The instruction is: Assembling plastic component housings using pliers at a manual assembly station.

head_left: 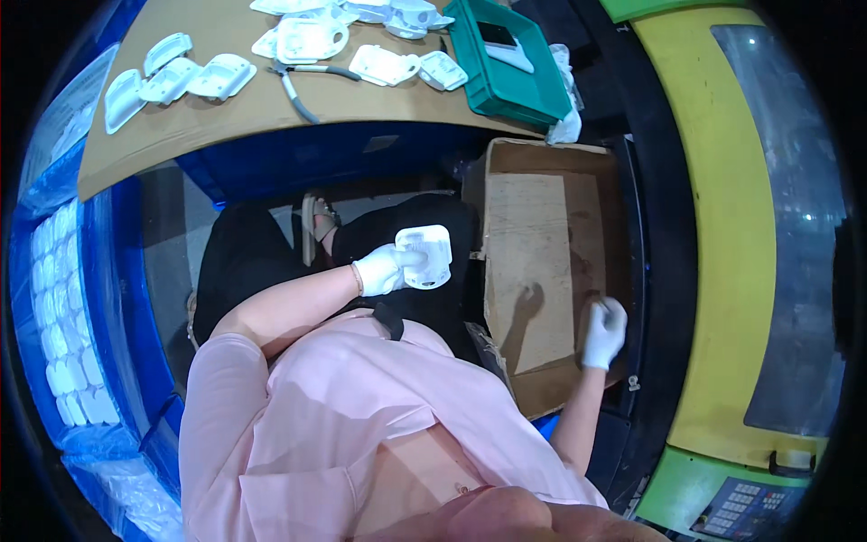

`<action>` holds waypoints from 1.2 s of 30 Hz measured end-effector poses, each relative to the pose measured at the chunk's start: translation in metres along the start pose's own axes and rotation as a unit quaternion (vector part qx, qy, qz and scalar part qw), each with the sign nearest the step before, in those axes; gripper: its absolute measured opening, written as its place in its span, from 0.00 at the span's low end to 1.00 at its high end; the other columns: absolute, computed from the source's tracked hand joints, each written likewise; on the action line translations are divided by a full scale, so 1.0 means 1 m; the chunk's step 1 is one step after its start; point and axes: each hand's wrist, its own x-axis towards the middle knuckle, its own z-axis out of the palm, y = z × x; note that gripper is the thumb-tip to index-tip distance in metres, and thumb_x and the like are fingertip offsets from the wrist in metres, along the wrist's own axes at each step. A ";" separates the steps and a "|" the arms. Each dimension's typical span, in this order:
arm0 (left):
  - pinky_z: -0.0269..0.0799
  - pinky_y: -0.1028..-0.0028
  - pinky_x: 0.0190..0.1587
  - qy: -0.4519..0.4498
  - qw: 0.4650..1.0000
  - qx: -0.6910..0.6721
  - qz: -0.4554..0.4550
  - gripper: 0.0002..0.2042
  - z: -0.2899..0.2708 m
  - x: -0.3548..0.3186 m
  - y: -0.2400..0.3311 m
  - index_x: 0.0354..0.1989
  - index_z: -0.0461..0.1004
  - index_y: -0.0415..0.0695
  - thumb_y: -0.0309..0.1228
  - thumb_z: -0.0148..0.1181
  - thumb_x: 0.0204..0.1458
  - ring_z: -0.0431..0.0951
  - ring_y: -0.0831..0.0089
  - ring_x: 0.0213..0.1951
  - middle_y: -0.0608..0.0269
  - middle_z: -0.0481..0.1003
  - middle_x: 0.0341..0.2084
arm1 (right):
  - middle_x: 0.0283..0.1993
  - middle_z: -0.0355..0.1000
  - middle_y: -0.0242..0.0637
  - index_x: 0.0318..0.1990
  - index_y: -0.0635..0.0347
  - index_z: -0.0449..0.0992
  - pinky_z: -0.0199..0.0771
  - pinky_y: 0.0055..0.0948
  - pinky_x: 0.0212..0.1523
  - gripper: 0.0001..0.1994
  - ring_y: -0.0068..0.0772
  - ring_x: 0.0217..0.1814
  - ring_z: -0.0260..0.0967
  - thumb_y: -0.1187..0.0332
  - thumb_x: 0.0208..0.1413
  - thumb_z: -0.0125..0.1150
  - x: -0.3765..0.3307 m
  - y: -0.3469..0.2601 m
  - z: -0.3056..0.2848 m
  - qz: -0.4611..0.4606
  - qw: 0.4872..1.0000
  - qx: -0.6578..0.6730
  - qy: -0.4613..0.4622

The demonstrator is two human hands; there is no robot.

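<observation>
1. Left hand, white-gloved: closed on one white moulded piece, thumb across its upper face, other fingers mostly hidden; held above the lap.
2. Right hand, likewise gloved: right of the grip, over the cardboard box; fingers curled, whether pinching anything or not, cannot tell.
3. Handling, by judgement: best kept light and broad under the thumb, to spare a thin-looking wall from flexing; rim and holed end best left uncovered, face tilted to the light.
4. Held piece, form: smooth, rigid-looking plastic; rounded corners, raised rim, small openings at the end nearer the body.
5. Ahead of the grip, on the brown table: pliers, slim grey handles splayed; loose white pieces, some hollow and dish-like, some with a looped end.
6. Ahead and to the right: green tray, straight-walled, hard-looking plastic; crumpled white material alongside.
7. Right of the grip, beneath both hands' level: plain brown corrugated walls, paler floor panel.
8. Well left of the grip: stacked white pieces in rows, inside crinkled blue sheeting.
</observation>
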 end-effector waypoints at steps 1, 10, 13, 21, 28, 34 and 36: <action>0.71 0.67 0.52 -0.015 0.999 -0.027 0.008 0.20 0.000 -0.006 0.003 0.52 0.67 0.39 0.25 0.60 0.50 0.74 0.66 0.48 0.58 0.73 0.45 | 0.40 0.70 0.32 0.42 0.65 0.72 0.67 0.22 0.47 0.11 0.22 0.42 0.67 0.77 0.50 0.61 0.003 -0.033 0.033 -0.012 0.996 0.038 -0.077; 0.71 0.65 0.52 0.089 0.987 -0.100 0.094 0.24 -0.018 -0.112 0.045 0.57 0.60 0.39 0.25 0.56 0.50 0.74 0.61 0.49 0.54 0.71 0.47 | 0.49 0.69 0.35 0.55 0.63 0.66 0.68 0.25 0.48 0.18 0.24 0.48 0.67 0.72 0.56 0.52 -0.065 -0.190 0.267 -0.049 0.798 0.308 -0.516; 0.75 0.67 0.43 0.008 0.978 -0.155 0.136 0.23 -0.039 -0.143 0.047 0.56 0.60 0.39 0.26 0.55 0.50 0.75 0.61 0.46 0.51 0.71 0.45 | 0.49 0.69 0.35 0.56 0.60 0.66 0.68 0.21 0.43 0.19 0.24 0.45 0.67 0.67 0.57 0.48 -0.082 -0.221 0.275 0.070 0.662 0.355 -0.656; 0.73 0.70 0.35 0.012 0.985 -0.163 0.055 0.19 -0.051 -0.121 0.042 0.52 0.64 0.40 0.32 0.53 0.53 0.76 0.65 0.32 0.51 0.74 0.35 | 0.33 0.72 0.32 0.42 0.61 0.73 0.69 0.21 0.33 0.12 0.21 0.30 0.67 0.65 0.55 0.53 -0.107 -0.207 0.284 0.125 0.734 0.299 -0.597; 0.70 0.72 0.35 0.044 0.991 -0.090 0.087 0.17 -0.041 -0.120 0.054 0.51 0.67 0.41 0.34 0.52 0.54 0.74 0.71 0.33 0.57 0.74 0.37 | 0.30 0.72 0.30 0.37 0.61 0.75 0.68 0.20 0.32 0.07 0.19 0.29 0.66 0.71 0.53 0.54 -0.100 -0.203 0.282 0.198 0.766 0.323 -0.519; 0.70 0.70 0.36 0.013 0.990 -0.082 0.117 0.15 -0.057 -0.132 0.051 0.49 0.67 0.42 0.33 0.51 0.54 0.74 0.68 0.34 0.58 0.73 0.36 | 0.29 0.71 0.31 0.35 0.60 0.74 0.67 0.19 0.30 0.05 0.19 0.28 0.65 0.72 0.52 0.54 -0.108 -0.229 0.276 0.151 0.766 0.276 -0.560; 0.70 0.70 0.37 0.004 0.989 -0.075 0.124 0.15 -0.055 -0.136 0.049 0.49 0.68 0.42 0.33 0.51 0.54 0.74 0.67 0.34 0.57 0.73 0.37 | 0.28 0.70 0.31 0.34 0.60 0.74 0.67 0.19 0.29 0.04 0.19 0.28 0.65 0.73 0.51 0.54 -0.114 -0.227 0.280 0.155 0.767 0.269 -0.562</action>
